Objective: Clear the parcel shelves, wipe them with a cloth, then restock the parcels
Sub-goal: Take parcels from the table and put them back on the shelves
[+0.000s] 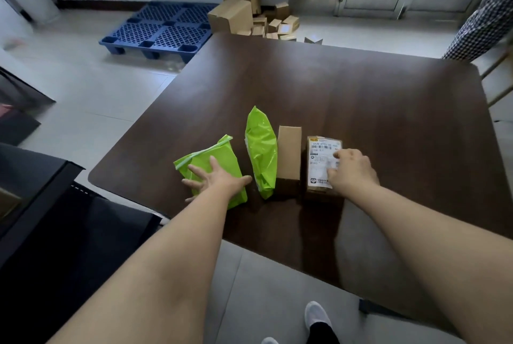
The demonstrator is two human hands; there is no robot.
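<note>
Your parcels sit on the dark table (361, 110), in a row near its edge closest to you. None is on a shelf in this view. Beyond the table's far left corner lie a blue pallet (163, 28) and a heap of cardboard boxes (249, 13) on the floor.

At the left end of the row on the table, the flat green bag (226, 153) lies under your left hand (213, 178). The fingers are spread straight and rest on it, gripping nothing. It looks like soft, slick plastic and probably light. Pinch it across the body or by the sealed strip at its far end, or it may slide.

Next along, the second green bag (262, 149) stands on its edge against the plain box (289, 152). It is likely to flop once that support goes, so take it round the middle.

The plain box looks stiff, and you should hold it by two opposite sides.

At the right end of the row, the labelled box (319, 160) is under your right hand (351, 170). The fingers bend down onto its top, but I cannot tell whether they have actually gripped it. It looks rigid and should lift easily by its sides.

Its white label (322, 149) carries a barcode, lines of print and a dark square logo. All of it is too small to read.
</note>
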